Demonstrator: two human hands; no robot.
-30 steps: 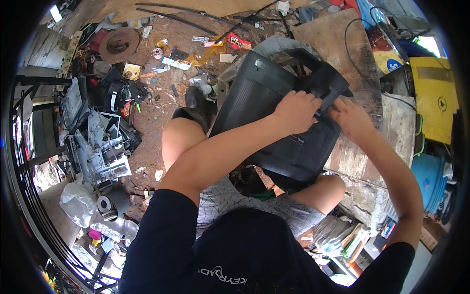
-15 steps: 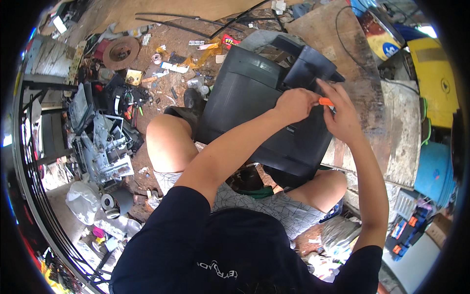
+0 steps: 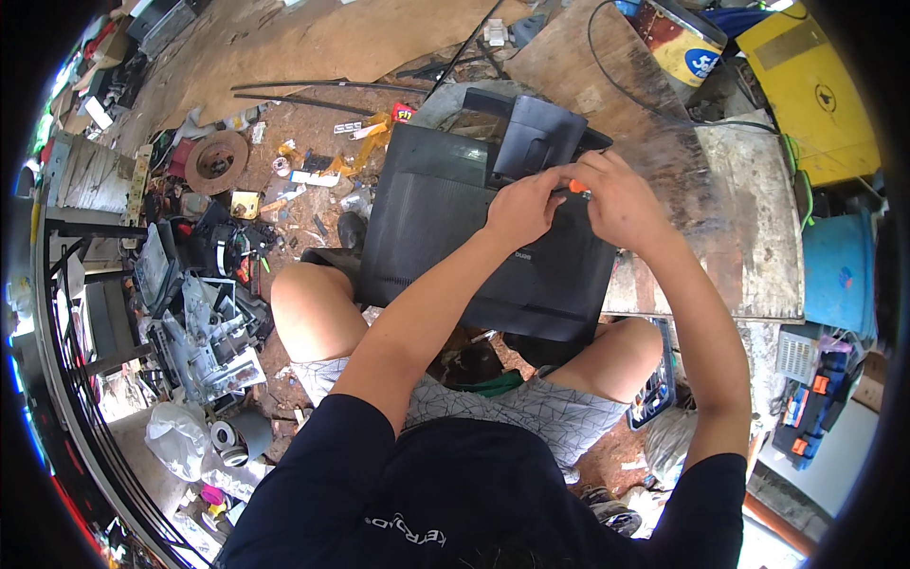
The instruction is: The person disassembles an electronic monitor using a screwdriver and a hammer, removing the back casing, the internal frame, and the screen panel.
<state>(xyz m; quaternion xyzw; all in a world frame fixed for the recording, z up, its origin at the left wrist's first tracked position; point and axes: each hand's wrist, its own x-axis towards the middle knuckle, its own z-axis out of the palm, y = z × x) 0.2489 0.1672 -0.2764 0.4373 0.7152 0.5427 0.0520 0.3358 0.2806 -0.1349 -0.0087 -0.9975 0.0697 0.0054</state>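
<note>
A black monitor [image 3: 427,223] lies face down between my knees, its back upward. Its black stand [image 3: 538,137] juts from the far edge. My right hand [image 3: 621,201] is closed around the orange handle of a screwdriver [image 3: 576,186], beside the stand's base; the shaft is hidden. My left hand [image 3: 521,211] touches the right fingertips, its own fingers curled in a pinch close to the handle. What the left fingers pinch, if anything, is hidden.
A worn wooden board [image 3: 664,142] lies to the right, with a yellow case [image 3: 815,95] and a blue bucket [image 3: 839,270] beyond. Dismantled metal parts [image 3: 204,332] heap up on the left, near a rusty disc [image 3: 216,161]. Litter covers the dirt floor.
My right fingers, spread before, have curled over the orange handle. Both hands have drawn closer together. The whole view has shifted, so the monitor appears farther left.
</note>
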